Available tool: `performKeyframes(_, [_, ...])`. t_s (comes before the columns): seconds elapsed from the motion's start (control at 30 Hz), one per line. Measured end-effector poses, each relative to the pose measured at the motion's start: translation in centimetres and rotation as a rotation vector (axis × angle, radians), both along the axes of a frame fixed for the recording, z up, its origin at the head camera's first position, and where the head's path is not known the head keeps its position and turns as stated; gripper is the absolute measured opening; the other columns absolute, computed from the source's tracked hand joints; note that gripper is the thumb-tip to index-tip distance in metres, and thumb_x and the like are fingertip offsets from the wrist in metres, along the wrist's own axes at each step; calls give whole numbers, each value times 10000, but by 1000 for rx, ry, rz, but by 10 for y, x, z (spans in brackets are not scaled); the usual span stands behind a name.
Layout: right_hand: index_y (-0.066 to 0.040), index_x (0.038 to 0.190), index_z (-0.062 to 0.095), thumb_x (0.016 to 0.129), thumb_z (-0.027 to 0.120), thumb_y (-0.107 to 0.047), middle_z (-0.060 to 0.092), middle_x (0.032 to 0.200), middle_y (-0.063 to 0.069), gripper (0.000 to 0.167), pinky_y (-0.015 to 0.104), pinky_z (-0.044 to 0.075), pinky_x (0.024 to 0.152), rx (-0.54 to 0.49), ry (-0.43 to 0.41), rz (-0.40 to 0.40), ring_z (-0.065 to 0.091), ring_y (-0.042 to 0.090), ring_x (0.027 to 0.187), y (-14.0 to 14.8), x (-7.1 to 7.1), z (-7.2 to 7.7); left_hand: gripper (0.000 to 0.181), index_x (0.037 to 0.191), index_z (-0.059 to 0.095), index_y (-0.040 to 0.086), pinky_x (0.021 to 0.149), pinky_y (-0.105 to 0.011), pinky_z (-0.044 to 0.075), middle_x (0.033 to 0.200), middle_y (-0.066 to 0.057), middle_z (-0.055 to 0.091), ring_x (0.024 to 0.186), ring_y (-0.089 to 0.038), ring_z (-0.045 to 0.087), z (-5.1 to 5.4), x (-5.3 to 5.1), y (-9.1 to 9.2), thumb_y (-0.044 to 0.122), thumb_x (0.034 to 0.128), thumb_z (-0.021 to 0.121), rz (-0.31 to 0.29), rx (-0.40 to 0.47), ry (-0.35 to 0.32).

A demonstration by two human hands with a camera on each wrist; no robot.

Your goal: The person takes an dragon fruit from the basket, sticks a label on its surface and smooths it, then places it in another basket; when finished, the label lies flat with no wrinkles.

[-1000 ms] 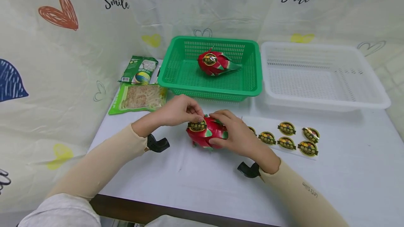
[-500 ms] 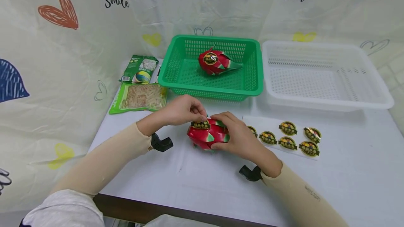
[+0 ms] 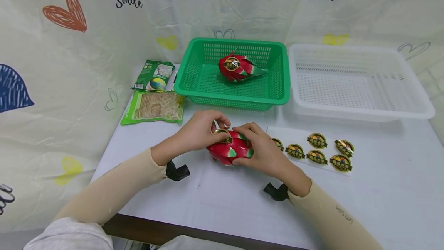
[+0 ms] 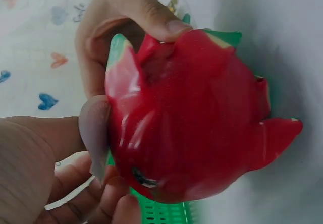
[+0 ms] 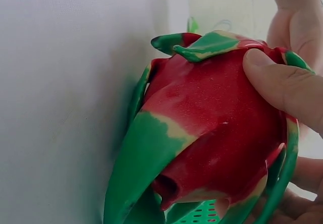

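Note:
A red dragon fruit (image 3: pixel 225 151) with green-tipped scales lies on the white table in the head view. My right hand (image 3: pixel 261 149) grips its right side, thumb in front and fingers over the top. On the fruit's upper left sits a black and gold oval sticker (image 3: pixel 227 140). My left hand (image 3: pixel 197 134) presses its thumb on that sticker, its other fingers held apart behind. In the left wrist view, part of the sticker (image 4: pixel 94 133) stands off the red skin beside the left thumb. The right wrist view shows the right thumb (image 5: pixel 280 82) on the fruit.
A second, stickered dragon fruit (image 3: pixel 234 67) lies in a green basket (image 3: pixel 232 99) at the back. Right of it stands a white basket (image 3: pixel 360 111). A sheet with several stickers (image 3: pixel 317 141) lies at right. Two food packets, green (image 3: pixel 154 75) and clear-fronted (image 3: pixel 154 107), lie at left.
My left hand has gone from pinching the sticker's upper edge to laying its thumb over the sticker; its wrist has lowered. The right hand keeps its grip on the fruit.

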State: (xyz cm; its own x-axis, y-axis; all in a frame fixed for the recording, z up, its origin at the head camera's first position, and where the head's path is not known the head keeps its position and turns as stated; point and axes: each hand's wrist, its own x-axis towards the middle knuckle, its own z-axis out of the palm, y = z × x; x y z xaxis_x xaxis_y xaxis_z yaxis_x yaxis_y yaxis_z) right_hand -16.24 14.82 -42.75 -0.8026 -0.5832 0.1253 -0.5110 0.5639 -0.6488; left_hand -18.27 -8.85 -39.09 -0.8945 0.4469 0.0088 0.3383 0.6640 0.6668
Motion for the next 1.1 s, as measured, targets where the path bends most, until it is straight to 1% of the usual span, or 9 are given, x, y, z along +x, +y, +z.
performKeyframes(0.1, [-97,1465,556,782,923,-230,565,1368,66,787,419,592,916,-16,-13,46,597,211,1199,2,-2,0,195,1037,739,149,694,-240,528,984,37,731,776,-104,616,-3,5,-3,240,893,832,1,30,41])
performKeyframes(0.23, [-140,1397,609,858,739,-88,594,1332,25,557,392,572,923,-99,-67,79,586,181,1185,2,-8,2,154,962,743,181,654,-228,506,932,73,740,739,-92,597,-7,11,-6,238,873,856,-13,97,55])
performKeyframes(0.33, [-152,1288,685,933,661,-84,631,1257,21,362,338,560,845,-161,-100,65,597,178,1134,-4,-11,5,165,964,740,192,630,-215,481,901,82,718,701,-79,570,-11,15,-6,253,869,860,-21,133,51])
performKeyframes(0.43, [-133,1206,725,992,657,-135,648,1197,42,224,281,523,761,-163,-94,53,599,168,1049,-13,-11,6,181,981,732,195,624,-211,477,897,76,696,684,-79,559,-14,20,-8,259,870,860,-22,154,43])
performKeyframes(0.57, [-131,1144,729,971,680,-123,658,1153,33,180,268,487,723,-143,-69,30,571,144,945,-18,-8,8,236,1024,718,199,648,-224,495,955,72,691,730,-100,581,-19,28,-10,264,857,871,-16,180,28])
performKeyframes(0.8, [-166,1124,698,942,772,-255,640,1140,-6,215,328,537,831,-115,-43,-5,609,132,1061,-18,-2,10,401,1123,697,192,720,-311,560,1088,59,681,809,-131,597,-26,43,-13,258,797,921,0,229,28])
performKeyframes(0.9, [-162,1103,692,941,774,-256,634,1118,-2,205,345,533,823,-110,-36,-26,604,136,1039,-19,0,8,469,1156,682,186,714,-313,559,1135,36,651,811,-158,595,-28,46,-12,260,772,941,-2,239,27])
performKeyframes(1.0, [-157,1035,677,942,768,-237,619,1043,6,153,350,524,804,-117,-23,-47,579,140,973,-23,2,6,532,1201,653,197,690,-255,527,1153,26,604,817,-172,587,-30,48,-11,295,767,943,2,217,-24])
performKeyframes(1.1, [-147,976,655,948,761,-232,596,967,17,139,347,511,785,-129,-6,-61,547,152,918,-26,3,3,522,1241,623,211,677,-221,511,1150,17,563,831,-165,579,-32,49,-12,308,813,907,6,195,-111])
